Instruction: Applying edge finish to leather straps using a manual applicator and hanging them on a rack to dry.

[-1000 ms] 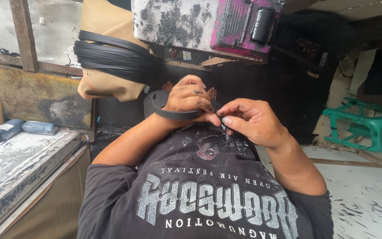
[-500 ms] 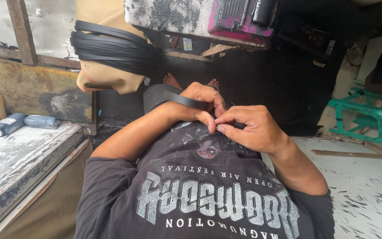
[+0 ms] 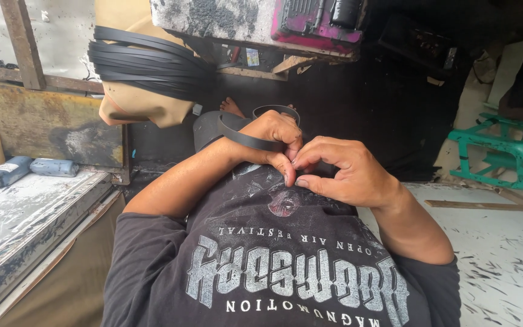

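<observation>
Two hands, left hand (image 3: 273, 136) and right hand (image 3: 343, 172), pinch black strap (image 3: 243, 138).

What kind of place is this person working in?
Probably a small, rough workshop: a bundle of black strips hangs nearby, a grimy workbench carries a pink machine, and both hands work a black loop.

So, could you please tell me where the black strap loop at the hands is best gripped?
Probably the black strap loop is best pinched flat on the free arc left of the left hand, coming from the left: the band is thin and wide there, while the right hand crowds the ends.
</observation>
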